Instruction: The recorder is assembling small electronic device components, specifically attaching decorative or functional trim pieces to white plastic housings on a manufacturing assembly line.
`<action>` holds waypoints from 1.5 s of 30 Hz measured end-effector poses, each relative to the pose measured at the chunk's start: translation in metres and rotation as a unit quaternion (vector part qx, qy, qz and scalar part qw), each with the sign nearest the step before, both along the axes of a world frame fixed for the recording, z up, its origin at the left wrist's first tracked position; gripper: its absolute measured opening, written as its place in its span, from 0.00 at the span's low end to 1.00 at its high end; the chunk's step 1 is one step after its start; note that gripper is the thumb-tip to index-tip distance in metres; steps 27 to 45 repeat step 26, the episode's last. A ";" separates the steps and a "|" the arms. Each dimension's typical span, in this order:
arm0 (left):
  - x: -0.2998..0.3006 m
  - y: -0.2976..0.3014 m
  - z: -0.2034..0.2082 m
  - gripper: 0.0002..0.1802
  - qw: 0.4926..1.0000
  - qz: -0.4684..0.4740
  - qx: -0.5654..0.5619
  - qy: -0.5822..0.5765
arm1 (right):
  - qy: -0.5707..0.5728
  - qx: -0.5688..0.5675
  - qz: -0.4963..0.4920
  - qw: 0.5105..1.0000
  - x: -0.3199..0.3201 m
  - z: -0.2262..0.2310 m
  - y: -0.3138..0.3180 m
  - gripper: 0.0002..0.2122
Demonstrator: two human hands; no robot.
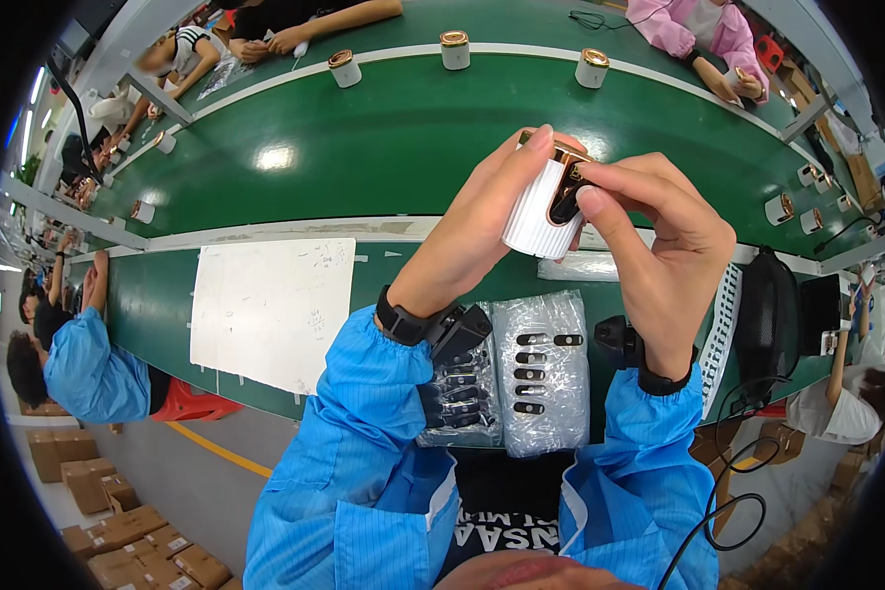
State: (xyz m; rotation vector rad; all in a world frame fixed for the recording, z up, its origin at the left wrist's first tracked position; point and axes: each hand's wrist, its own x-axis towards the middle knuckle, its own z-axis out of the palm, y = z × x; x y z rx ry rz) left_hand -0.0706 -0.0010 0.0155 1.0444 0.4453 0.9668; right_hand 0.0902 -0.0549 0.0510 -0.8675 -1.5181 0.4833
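My left hand (467, 221) is closed round a white ribbed cylinder (535, 214) with a gold-coloured rim, holding it tilted above the bench. On the cylinder's side sits a glossy black oval panel (564, 202) with a gold edge. The thumb and forefinger of my right hand (664, 236) pinch at the upper part of this panel; its other fingers are curled. Below my hands lies a clear plastic-wrapped pack (546, 423) with several small black oval pieces (530, 375) on top. A second plastic pack (477, 433) with dark pieces is beside it, partly behind my left wrist.
Beyond the bench edge runs a green conveyor belt (364, 147) carrying several similar white cylinders (454, 51). A large white sheet (270, 310) lies at left. A black bag (767, 315) and a dangling cable (728, 541) are at right. Other people work around the line.
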 end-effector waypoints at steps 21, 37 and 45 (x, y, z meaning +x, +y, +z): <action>-0.006 0.008 -0.007 0.36 0.943 0.110 0.278 0.148 | 0.060 -0.152 0.183 0.969 0.030 -0.025 0.035 0.21; -0.016 0.013 -0.005 0.43 0.892 0.116 0.357 0.252 | 0.008 -0.159 0.184 0.970 0.035 -0.026 0.041 0.22; -0.016 0.013 -0.005 0.43 0.892 0.116 0.357 0.252 | 0.008 -0.159 0.184 0.970 0.035 -0.026 0.041 0.22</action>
